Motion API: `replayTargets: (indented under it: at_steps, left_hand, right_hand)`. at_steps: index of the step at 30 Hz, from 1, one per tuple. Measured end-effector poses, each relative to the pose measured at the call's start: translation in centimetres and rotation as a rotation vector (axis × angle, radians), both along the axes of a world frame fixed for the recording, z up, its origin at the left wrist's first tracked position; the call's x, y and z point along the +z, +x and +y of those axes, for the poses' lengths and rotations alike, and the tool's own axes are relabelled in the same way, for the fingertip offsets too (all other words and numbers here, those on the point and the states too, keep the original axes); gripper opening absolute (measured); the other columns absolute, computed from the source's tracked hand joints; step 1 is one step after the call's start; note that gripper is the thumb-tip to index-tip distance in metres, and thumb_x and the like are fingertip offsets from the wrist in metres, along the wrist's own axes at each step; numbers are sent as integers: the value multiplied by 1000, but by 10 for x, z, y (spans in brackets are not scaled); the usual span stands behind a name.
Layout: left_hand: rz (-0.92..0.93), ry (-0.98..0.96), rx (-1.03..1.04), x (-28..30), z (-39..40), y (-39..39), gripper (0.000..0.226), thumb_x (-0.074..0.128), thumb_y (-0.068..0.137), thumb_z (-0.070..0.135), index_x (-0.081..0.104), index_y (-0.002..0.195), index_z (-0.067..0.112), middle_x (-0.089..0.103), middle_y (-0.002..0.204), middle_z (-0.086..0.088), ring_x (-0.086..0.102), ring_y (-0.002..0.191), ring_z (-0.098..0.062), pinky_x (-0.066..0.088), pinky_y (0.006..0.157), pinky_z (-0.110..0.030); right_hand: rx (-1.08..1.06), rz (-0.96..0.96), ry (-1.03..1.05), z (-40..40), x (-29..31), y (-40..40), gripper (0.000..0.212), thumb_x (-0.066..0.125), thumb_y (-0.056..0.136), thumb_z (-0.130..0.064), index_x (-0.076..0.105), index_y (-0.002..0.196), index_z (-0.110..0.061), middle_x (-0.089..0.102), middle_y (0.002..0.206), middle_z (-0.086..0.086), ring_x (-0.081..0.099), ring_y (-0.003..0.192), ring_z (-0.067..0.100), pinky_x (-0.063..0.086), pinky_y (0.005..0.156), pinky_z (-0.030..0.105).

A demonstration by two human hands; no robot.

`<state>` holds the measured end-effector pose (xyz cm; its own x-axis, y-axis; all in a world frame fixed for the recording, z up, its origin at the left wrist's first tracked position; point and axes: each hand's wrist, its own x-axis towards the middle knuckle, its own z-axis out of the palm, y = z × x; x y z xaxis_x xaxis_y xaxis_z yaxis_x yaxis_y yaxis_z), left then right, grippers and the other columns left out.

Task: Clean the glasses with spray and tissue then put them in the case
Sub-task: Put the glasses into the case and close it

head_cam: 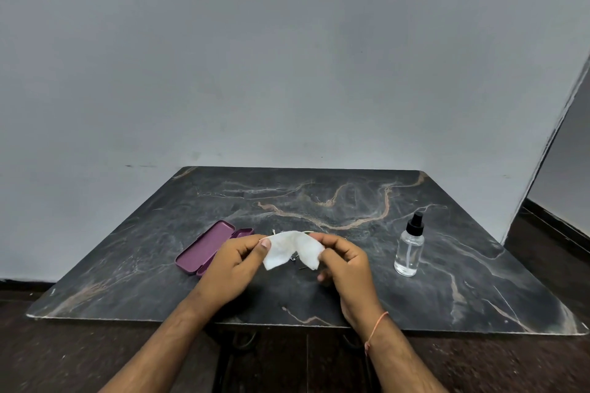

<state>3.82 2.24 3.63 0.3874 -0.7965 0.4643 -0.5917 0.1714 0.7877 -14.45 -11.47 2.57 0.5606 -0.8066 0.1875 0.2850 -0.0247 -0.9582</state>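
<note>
Head view: both hands' grip, left (236,260) and right (343,260), pinched on white tissue (292,249) over mostly hidden glasses (295,260).

A plain grey-white wall (287,57) fills the upper 2 thirds of the frame, evenly lit, with a few small dark marks low down near the table's far edge. At the right edge of the frame a wall corner (549,137) slants down, its edge dark, with a shadowed wall beyond it. A dark marble-patterned tabletop (319,198) with pale and orange veins spans the lower middle, its near edge chipped and light. The dark brown floor (79,357) shows at lower left and lower right.
</note>
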Motion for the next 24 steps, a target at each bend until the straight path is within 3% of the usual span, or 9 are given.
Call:
replayTargets:
  at_steps: [2,4,6,9,11,15,18,21,24]
  left_hand:
    - [58,63,-53,10,2,2,67,52,102,55,70,89,-8,60,77,-8,53,76,-20,40,73,-35]
    - [93,101,-68,17,4,3,43,55,110,38,80,84,14,68,77,6,60,75,-9,46,72,-29]
    - [100,117,-97,22,7,2,44,53,112,25,79,77,29,69,73,11,59,69,1,45,67,-18]
    - [126,132,-124,30,15,0,44,53,105,37,78,86,7,64,76,2,55,71,-9,41,67,-26]
    - [115,133,-160,36,19,0,66,53,100,49,70,96,-15,61,80,-10,51,75,-20,37,69,-33]
    - [51,180,-192,58,23,1,42,54,95,47,74,74,16,58,69,5,48,64,-10,37,61,-28]
    - [-54,286,-235,76,23,2,44,54,96,44,72,77,9,57,66,9,47,59,-5,37,58,-21]
    - [-211,379,-292,89,27,-1,40,54,103,34,75,86,5,67,68,-6,54,62,-11,42,60,-23]
    - [-286,419,-265,95,37,2,32,57,110,26,80,89,20,71,65,0,62,58,-10,48,60,-25]
  right_hand:
    - [40,-8,64,-3,1,-1,35,63,74,-21,87,98,-22,84,106,7,68,77,16,51,55,27]
    - [104,1,89,-4,2,-3,38,56,76,-16,87,97,-16,83,106,12,67,81,22,54,56,30]
    - [181,-19,102,-4,2,-6,40,53,81,-20,85,104,-13,81,113,16,70,90,23,56,56,33]
    - [270,-80,154,-1,5,-13,46,49,89,-30,82,117,-15,78,125,18,72,102,24,60,64,38]
    - [302,-104,168,-1,8,-16,48,52,90,-36,81,121,-16,77,129,17,73,110,25,62,73,39]
    - [350,-31,11,0,24,-24,57,65,90,-58,76,134,-22,75,137,12,70,127,31,59,91,44]
    - [465,89,-118,10,47,-20,62,75,87,-68,76,133,-26,77,135,5,73,121,21,60,86,33]
    - [576,217,-255,24,64,-11,35,82,94,-42,81,122,-21,83,115,1,76,102,12,57,77,20]
    - [595,316,-200,32,68,-3,23,87,92,-23,83,112,-13,82,101,10,77,89,15,58,71,24]
